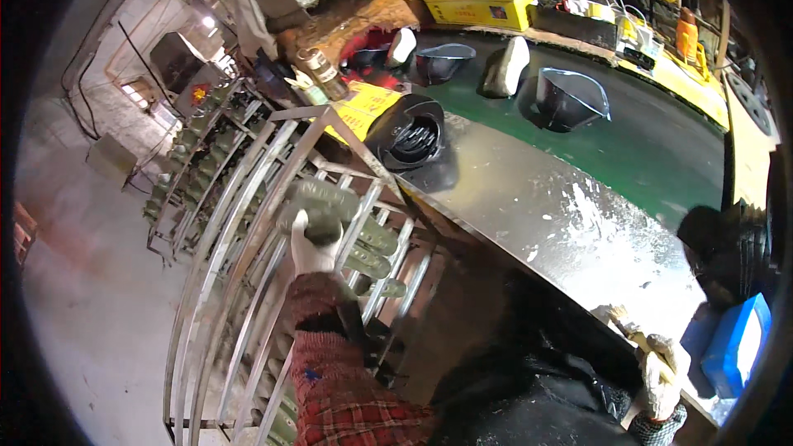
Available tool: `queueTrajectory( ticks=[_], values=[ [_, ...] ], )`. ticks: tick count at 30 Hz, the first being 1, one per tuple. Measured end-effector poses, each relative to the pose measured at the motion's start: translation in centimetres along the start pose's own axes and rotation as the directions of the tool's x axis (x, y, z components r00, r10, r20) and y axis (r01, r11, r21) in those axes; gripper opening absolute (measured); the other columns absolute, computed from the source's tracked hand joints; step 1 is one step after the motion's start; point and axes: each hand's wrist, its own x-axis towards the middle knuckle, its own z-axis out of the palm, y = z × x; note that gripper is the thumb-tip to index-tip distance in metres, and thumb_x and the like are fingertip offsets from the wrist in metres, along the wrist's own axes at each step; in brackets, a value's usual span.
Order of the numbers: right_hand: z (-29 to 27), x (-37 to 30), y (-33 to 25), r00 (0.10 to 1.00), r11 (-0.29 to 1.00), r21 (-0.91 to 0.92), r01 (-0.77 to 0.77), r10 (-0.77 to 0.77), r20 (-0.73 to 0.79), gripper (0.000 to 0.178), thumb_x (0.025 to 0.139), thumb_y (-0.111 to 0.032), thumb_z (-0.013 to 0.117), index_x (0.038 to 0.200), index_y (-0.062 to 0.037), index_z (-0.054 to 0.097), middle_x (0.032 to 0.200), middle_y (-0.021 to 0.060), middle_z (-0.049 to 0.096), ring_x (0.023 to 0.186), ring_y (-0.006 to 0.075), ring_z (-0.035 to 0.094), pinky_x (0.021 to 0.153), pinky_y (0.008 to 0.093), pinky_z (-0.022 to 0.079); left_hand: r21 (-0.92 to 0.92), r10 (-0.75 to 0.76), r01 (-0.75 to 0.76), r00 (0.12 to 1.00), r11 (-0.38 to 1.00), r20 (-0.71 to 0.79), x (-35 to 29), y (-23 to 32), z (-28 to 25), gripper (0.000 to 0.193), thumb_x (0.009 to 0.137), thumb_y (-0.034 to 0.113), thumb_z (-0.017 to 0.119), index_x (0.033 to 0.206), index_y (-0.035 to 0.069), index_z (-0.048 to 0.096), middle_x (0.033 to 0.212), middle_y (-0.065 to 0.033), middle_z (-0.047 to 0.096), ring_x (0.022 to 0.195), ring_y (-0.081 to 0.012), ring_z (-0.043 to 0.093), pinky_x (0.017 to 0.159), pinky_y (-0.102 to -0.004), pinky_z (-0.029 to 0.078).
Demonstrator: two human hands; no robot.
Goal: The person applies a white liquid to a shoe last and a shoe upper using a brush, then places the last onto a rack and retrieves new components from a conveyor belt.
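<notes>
My left hand (312, 249), in a white glove, grips a dark olive-green block (324, 201) over a metal rack (273, 144). The block is slightly blurred, and its lower side is hidden by my hand. Beside it, several olive-green foot-shaped forms (368, 260) lie between the rack's bars. My right hand (663, 376), also gloved, is at the bench's near edge at the lower right. Its fingers are curled, and what they hold, if anything, cannot be made out. A crumpled cream cloth or glove (618, 320) lies close to it.
On the green-and-metal bench (529, 190) stand black cup-shaped pieces (570, 101), pale blocks (505, 70) and a black container with dark strips (410, 139). A yellow box (483, 7) is at the back; a blue box (738, 347) stands at right. Another loaded rack (198, 149) stands farther left.
</notes>
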Motion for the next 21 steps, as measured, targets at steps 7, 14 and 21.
queueTrajectory(
  ticks=[7,14,21],
  values=[
    [1.1,0.5,-2.6,0.992,0.998,-0.066,0.024,-0.032,-0.122,0.024,0.08,-0.014,0.071,0.098,0.0017,0.068,0.089,0.0161,0.069,0.082,0.0233,0.067,0.075,0.0315,0.052,-0.426,-0.04,0.192,0.939,0.884,0.341,-6.9,-6.5,6.2,0.057,0.081,0.029,0.066,0.129,0.003,0.051,0.121,-0.0125,0.057,0.108,-0.028,0.056,0.094,-0.0431,0.047],
    [-10.2,-0.6,-3.3,0.701,0.938,-0.222,0.267,-0.347,-0.623,0.035,0.097,-0.014,0.058,0.125,0.0074,0.056,0.105,0.0118,0.066,0.082,0.0141,0.061,0.073,0.0254,0.05,-0.445,-0.364,0.709,0.68,0.547,0.637,-19.4,-10.2,6.7,0.088,0.077,0.035,0.072,0.149,0.005,0.03,0.131,-0.0204,0.051,0.118,-0.0325,0.05,0.099,-0.0494,0.043],
    [-19.5,-5.5,-2.8,0.572,0.979,-0.123,-0.164,-0.007,-0.82,0.023,0.096,-0.026,0.063,0.087,-0.0054,0.068,0.068,-0.0083,0.053,0.062,0.0002,0.044,0.053,0.0184,0.031,0.183,-0.444,0.598,0.325,0.78,0.835,-25.8,-13.9,14.1,0.099,0.081,0.05,0.07,0.149,-0.003,0.021,0.128,-0.0299,0.048,0.105,-0.0388,0.06,0.091,-0.0547,0.053]
  ],
)
